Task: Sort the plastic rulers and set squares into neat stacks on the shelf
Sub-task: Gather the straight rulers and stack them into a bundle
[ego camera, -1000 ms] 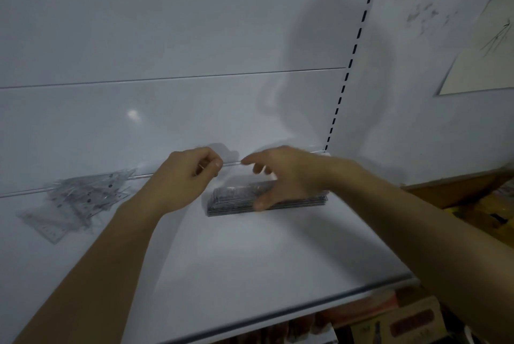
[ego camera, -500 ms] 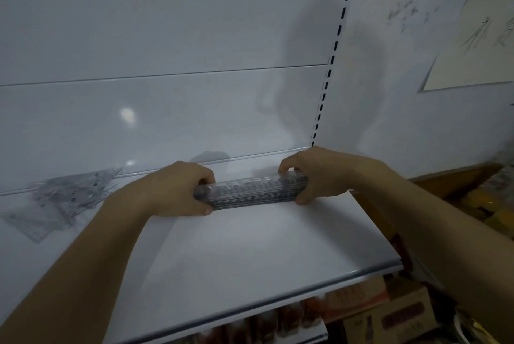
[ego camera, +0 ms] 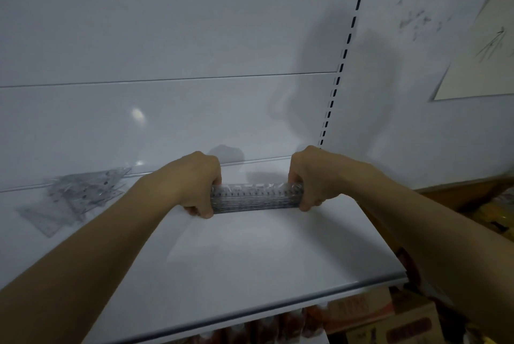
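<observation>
Fingers of both hands are curled tight round the ends of a bundle of clear rulers (ego camera: 256,199): the left hand (ego camera: 194,182) clamps the left end, the right hand (ego camera: 314,177) the right end, thumbs at the near side, other fingers wrapped over the top and hidden behind. The bundle sits between the two fists, its long axis running left to right, roughly parallel to the shelf's back edge. Whether it rests on the shelf (ego camera: 250,266) or is held just above it I cannot tell; it lies near the back, right of centre. Neither hand is nearer; each holds its own end, so squaring up the ends looks like the step in hand, and the push would run along that long axis, fist toward fist

Well apart to the left, a loose heap of set squares (ego camera: 80,196) lies against the back panel, unsorted. The shelf between heap and bundle is bare, as is the front part, so nothing blocks setting the bundle down. The slotted upright (ego camera: 338,79) stands just behind the right hand; boxes (ego camera: 411,327) show below the shelf
</observation>
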A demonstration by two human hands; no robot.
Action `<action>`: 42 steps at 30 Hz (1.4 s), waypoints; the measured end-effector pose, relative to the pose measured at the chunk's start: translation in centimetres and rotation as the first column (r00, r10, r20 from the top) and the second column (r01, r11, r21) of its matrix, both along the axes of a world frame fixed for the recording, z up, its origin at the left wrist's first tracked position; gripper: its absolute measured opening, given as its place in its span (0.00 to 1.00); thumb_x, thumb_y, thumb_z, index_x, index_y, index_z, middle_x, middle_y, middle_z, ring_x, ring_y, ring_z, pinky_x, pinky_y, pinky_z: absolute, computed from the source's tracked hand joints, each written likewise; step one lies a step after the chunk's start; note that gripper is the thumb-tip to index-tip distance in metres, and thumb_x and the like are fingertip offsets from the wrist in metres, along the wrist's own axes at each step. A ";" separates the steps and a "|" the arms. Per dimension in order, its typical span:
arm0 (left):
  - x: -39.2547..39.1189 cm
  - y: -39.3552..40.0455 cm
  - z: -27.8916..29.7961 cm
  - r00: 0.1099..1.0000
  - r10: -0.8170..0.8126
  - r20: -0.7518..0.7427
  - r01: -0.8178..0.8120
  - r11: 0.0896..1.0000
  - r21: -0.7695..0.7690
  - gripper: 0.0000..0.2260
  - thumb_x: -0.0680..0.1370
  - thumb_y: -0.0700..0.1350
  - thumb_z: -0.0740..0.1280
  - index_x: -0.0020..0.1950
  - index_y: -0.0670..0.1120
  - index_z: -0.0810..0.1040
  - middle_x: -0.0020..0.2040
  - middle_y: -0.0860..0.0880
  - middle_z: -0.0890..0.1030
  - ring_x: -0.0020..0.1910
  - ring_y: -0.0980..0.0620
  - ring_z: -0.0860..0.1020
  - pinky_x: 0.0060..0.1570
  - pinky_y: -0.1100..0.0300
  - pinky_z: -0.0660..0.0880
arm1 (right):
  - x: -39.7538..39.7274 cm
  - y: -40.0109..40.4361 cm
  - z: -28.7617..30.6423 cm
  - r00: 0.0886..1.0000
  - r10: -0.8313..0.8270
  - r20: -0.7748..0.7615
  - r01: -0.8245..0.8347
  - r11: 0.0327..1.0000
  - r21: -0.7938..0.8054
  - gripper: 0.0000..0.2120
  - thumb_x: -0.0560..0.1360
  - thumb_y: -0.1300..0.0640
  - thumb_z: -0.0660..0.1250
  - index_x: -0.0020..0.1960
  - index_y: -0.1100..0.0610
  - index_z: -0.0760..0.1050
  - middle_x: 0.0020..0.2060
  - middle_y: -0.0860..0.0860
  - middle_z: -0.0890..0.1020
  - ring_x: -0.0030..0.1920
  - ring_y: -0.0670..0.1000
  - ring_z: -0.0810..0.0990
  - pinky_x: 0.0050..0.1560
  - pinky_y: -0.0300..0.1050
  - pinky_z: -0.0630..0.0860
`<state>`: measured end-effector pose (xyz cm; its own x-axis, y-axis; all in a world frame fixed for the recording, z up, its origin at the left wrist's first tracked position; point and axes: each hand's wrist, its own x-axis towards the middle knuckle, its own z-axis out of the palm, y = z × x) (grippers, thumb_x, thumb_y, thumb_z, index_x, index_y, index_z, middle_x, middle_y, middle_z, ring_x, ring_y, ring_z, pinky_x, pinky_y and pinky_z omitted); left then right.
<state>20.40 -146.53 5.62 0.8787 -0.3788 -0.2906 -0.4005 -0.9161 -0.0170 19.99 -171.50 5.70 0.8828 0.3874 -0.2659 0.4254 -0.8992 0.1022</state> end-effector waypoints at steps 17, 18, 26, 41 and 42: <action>1.4 2.2 1.0 0.990 0.135 -0.034 -0.132 0.988 0.075 0.20 0.61 0.50 0.83 0.50 0.49 0.82 0.37 0.55 0.79 0.31 0.61 0.75 0.28 0.69 0.67 | 3.5 2.8 0.6 0.988 0.078 -0.135 -0.060 0.990 0.131 0.12 0.64 0.54 0.81 0.43 0.57 0.84 0.29 0.50 0.85 0.26 0.41 0.81 0.40 0.40 0.83; 1.8 2.5 1.1 0.988 0.150 -0.040 -0.147 0.986 0.076 0.22 0.61 0.50 0.83 0.52 0.48 0.83 0.36 0.55 0.78 0.32 0.60 0.75 0.28 0.68 0.67 | 3.9 3.2 0.6 0.985 0.079 -0.151 -0.055 0.986 0.155 0.12 0.64 0.55 0.82 0.43 0.58 0.84 0.29 0.51 0.85 0.27 0.42 0.82 0.42 0.42 0.84; 2.5 4.1 -0.1 0.996 0.081 0.027 -0.084 0.991 0.108 0.25 0.64 0.50 0.81 0.57 0.50 0.77 0.51 0.53 0.76 0.47 0.53 0.74 0.42 0.62 0.69 | 5.0 2.5 -1.0 0.992 0.055 -0.109 -0.025 0.965 0.260 0.21 0.63 0.51 0.82 0.51 0.48 0.77 0.39 0.43 0.81 0.38 0.49 0.84 0.40 0.39 0.76; 2.9 4.7 0.2 0.998 0.057 -0.005 -0.057 0.998 0.040 0.17 0.60 0.50 0.82 0.40 0.53 0.78 0.36 0.57 0.78 0.36 0.57 0.77 0.32 0.65 0.68 | 4.5 4.0 0.3 0.987 0.074 -0.140 -0.050 0.985 0.168 0.08 0.63 0.58 0.79 0.40 0.58 0.82 0.28 0.51 0.84 0.26 0.44 0.81 0.38 0.42 0.82; 2.8 4.9 0.2 0.998 0.062 -0.011 -0.062 0.998 0.019 0.17 0.60 0.50 0.82 0.42 0.54 0.77 0.37 0.57 0.78 0.37 0.56 0.77 0.32 0.65 0.69 | 4.6 4.1 0.3 0.987 0.073 -0.144 -0.049 0.985 0.164 0.09 0.63 0.59 0.80 0.40 0.58 0.82 0.28 0.51 0.84 0.26 0.44 0.82 0.39 0.43 0.82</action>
<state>23.20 -141.64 5.77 0.8970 -0.3177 -0.3074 -0.3429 -0.9389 -0.0302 24.59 -167.41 5.98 0.8112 0.4877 -0.3226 0.4799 -0.8705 -0.1092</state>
